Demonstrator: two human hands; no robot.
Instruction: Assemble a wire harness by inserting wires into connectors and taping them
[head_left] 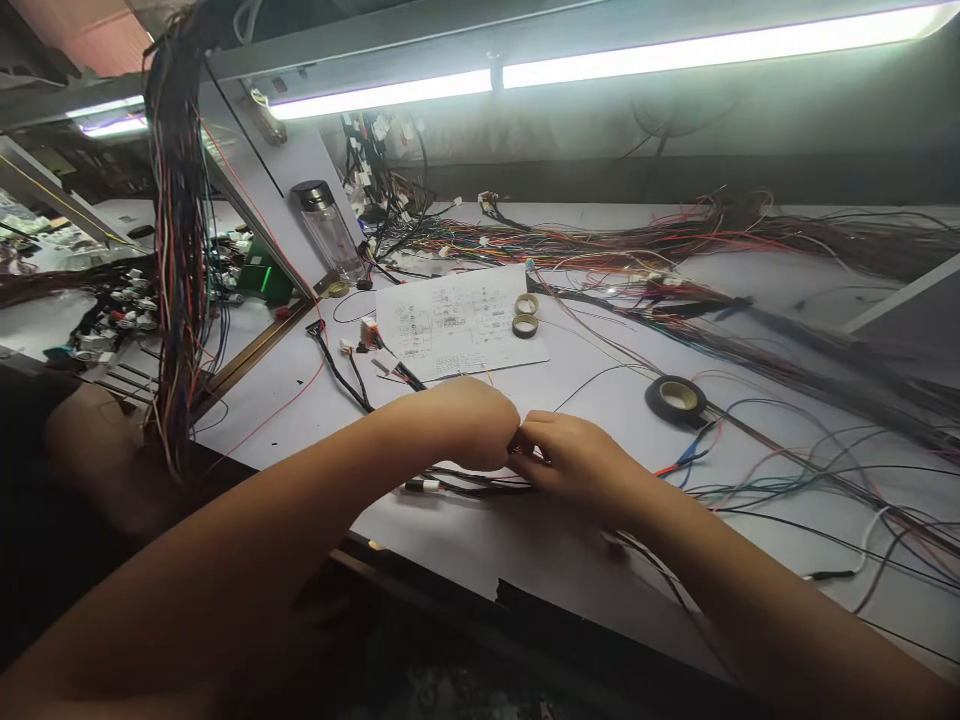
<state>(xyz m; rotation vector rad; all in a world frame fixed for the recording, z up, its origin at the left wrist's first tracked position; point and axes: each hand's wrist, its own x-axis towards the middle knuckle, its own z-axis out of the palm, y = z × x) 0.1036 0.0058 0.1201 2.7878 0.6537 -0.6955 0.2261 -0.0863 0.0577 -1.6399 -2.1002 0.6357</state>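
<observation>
My left hand (480, 425) is bent at the wrist and curled inward over a wire harness (480, 490); its back hides most of its fingers. Touching it from the right, my right hand (566, 455) has thumb and fingers pinched together on the harness, though the exact spot gripped is hidden. Black cable legs with a white connector (429, 486) emerge below my left hand. Beyond that hand, more black branches end in connectors (316, 328). Red and blue wires (679, 462) lie just past my right wrist.
A printed wiring diagram (457, 325) lies ahead, with two small tape rolls (526, 325) at its right edge. A larger black tape roll (676, 400) sits to the right. Behind stand a glass bottle (328, 235) and long wire bundles (600, 250). Another person's arm (97, 450) is at left.
</observation>
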